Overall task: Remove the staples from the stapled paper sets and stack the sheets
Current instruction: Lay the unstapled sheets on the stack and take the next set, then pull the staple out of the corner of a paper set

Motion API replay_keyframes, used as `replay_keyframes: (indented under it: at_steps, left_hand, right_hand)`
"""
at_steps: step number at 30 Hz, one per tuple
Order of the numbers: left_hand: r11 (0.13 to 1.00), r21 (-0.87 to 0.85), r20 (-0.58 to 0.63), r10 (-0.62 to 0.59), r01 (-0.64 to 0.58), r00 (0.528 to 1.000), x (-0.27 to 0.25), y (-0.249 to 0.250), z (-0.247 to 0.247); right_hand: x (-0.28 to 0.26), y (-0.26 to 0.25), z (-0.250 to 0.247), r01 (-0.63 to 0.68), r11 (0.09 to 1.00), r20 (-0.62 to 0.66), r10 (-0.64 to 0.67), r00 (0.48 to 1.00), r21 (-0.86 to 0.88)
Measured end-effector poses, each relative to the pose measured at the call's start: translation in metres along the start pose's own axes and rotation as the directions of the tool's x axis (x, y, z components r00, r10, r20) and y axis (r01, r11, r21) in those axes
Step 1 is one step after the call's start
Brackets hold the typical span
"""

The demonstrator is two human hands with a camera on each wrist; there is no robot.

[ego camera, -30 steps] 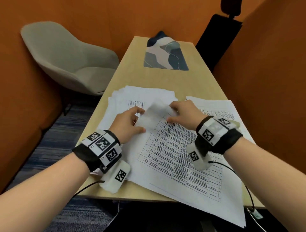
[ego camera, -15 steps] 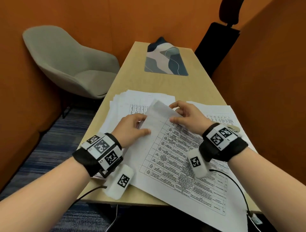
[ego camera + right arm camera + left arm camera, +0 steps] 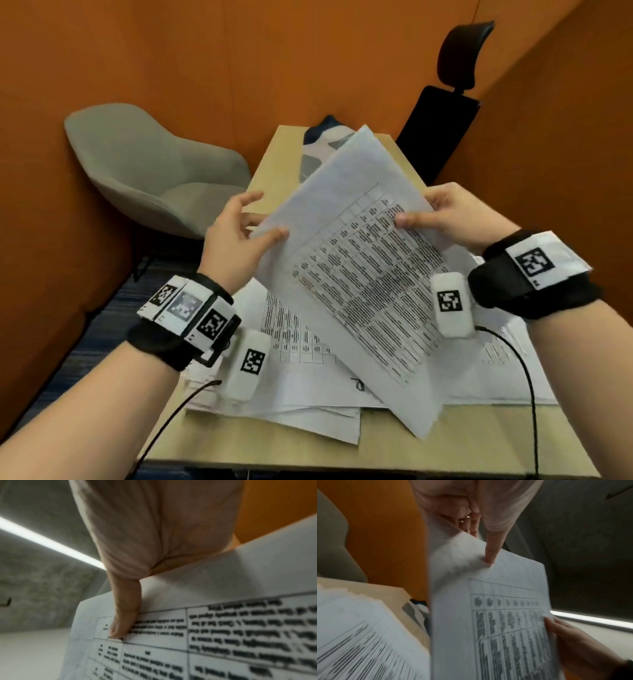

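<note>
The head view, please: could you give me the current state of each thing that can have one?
White printed paper set with tables: lifted off the table, tilted, held at both side edges.
Left hand: pinches the set's left edge.
Right hand: grips its right edge, thumb on top.
Loose white printed sheets: lying flat, unevenly piled on the pale wooden table.
Grey shell chair: unoccupied.

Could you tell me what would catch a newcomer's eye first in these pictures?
First, the printed sheet held up above the table, the left hand pinching one edge and the right hand the other. Under it, loose papers spread over the table's near end. A grey chair stands left, against orange walls.
</note>
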State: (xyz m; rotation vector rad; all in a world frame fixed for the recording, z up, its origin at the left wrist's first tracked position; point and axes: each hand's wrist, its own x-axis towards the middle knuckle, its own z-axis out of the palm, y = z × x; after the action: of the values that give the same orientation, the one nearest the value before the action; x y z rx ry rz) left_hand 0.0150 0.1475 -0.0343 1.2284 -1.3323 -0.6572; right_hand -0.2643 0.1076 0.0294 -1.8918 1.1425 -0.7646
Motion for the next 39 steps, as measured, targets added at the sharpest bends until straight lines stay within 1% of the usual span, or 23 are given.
replay_keyframes:
  at_steps: [2, 3, 4, 6, 7, 8, 11, 13, 15, 17, 20, 22, 26, 28, 31, 33, 35, 39]
  left_hand:
    - [0.999, -0.033, -0.099, -0.016, 0.013, 0.995, 0.017, 0.007, -0.005]
    - [0.995, -0.1, -0.116, -0.028, 0.017, 0.993, 0.024, 0.013, -0.004]
    - [0.983, -0.182, -0.1, -0.038, 0.019, 0.994, 0.029, 0.021, -0.002]
    - [0.956, -0.294, -0.009, -0.003, 0.0, 1.0, 0.037, 0.038, 0.006]
    - [0.949, -0.313, 0.016, 0.038, -0.031, 0.999, 0.04, 0.046, 0.009]
    - [0.946, -0.315, 0.012, 0.082, -0.075, 0.997, 0.043, 0.055, 0.013]
    - [0.94, -0.288, -0.088, 0.163, -0.181, 0.983, 0.052, 0.081, 0.014]
    - [0.934, -0.272, -0.099, 0.213, -0.232, 0.972, 0.054, 0.092, 0.012]
    - [0.94, -0.242, -0.087, 0.227, -0.242, 0.97, 0.051, 0.094, 0.01]
    - [0.96, -0.208, -0.075, 0.176, -0.188, 0.982, 0.047, 0.082, 0.01]
    - [0.983, -0.162, -0.052, 0.083, -0.091, 0.995, 0.041, 0.059, 0.011]
    - [0.986, -0.149, -0.061, 0.068, -0.076, 0.996, 0.04, 0.055, 0.009]
    - [0.984, -0.127, -0.14, 0.103, -0.121, 0.985, 0.044, 0.071, 0.002]
    - [0.984, -0.117, -0.142, 0.118, -0.135, 0.983, 0.042, 0.072, 0.001]
    - [0.991, -0.084, -0.139, 0.091, -0.103, 0.986, 0.039, 0.063, 0.004]
    - [0.993, -0.085, -0.148, 0.067, -0.08, 0.987, 0.039, 0.061, 0.003]
    - [0.992, -0.089, -0.156, 0.069, -0.083, 0.985, 0.041, 0.062, 0.002]
    - [0.995, -0.073, -0.159, 0.051, -0.063, 0.986, 0.039, 0.061, 0.003]
  right_hand:
    - [-0.001, -0.014, -0.018, 0.11, 0.989, -0.091, -0.101, 0.991, 0.096]
    - [-0.002, -0.02, -0.023, 0.161, 0.974, -0.128, -0.141, 0.982, 0.16]
    - [-0.002, -0.024, -0.025, 0.206, 0.95, -0.159, -0.171, 0.972, 0.236]
    - [-0.002, -0.032, -0.023, 0.273, 0.895, -0.228, -0.201, 0.953, 0.353]
    - [-0.002, -0.035, -0.018, 0.305, 0.868, -0.267, -0.21, 0.94, 0.391]
    - [-0.002, -0.037, -0.012, 0.33, 0.847, -0.304, -0.212, 0.929, 0.417]
    - [0.0, -0.038, 0.001, 0.382, 0.806, -0.388, -0.209, 0.898, 0.451]
    - [0.001, -0.036, 0.005, 0.409, 0.785, -0.416, -0.214, 0.884, 0.466]
    - [0.002, -0.032, 0.012, 0.419, 0.768, -0.425, -0.212, 0.88, 0.484]
    - [0.006, -0.023, 0.021, 0.394, 0.772, -0.403, -0.195, 0.894, 0.499]
    - [0.012, -0.015, 0.036, 0.309, 0.81, -0.344, -0.142, 0.928, 0.499]
    - [0.015, -0.017, 0.039, 0.301, 0.814, -0.335, -0.14, 0.932, 0.498]
    - [0.015, -0.03, 0.033, 0.367, 0.761, -0.355, -0.191, 0.915, 0.535]
    - [0.014, -0.034, 0.032, 0.406, 0.75, -0.351, -0.245, 0.904, 0.523]
    - [0.012, -0.04, 0.032, 0.448, 0.741, -0.308, -0.331, 0.892, 0.5]
    - [0.012, -0.046, 0.03, 0.494, 0.718, -0.303, -0.392, 0.869, 0.489]
    - [0.013, -0.052, 0.027, 0.522, 0.7, -0.309, -0.421, 0.853, 0.488]
    - [0.015, -0.053, 0.028, 0.533, 0.739, -0.347, -0.413, 0.842, 0.413]
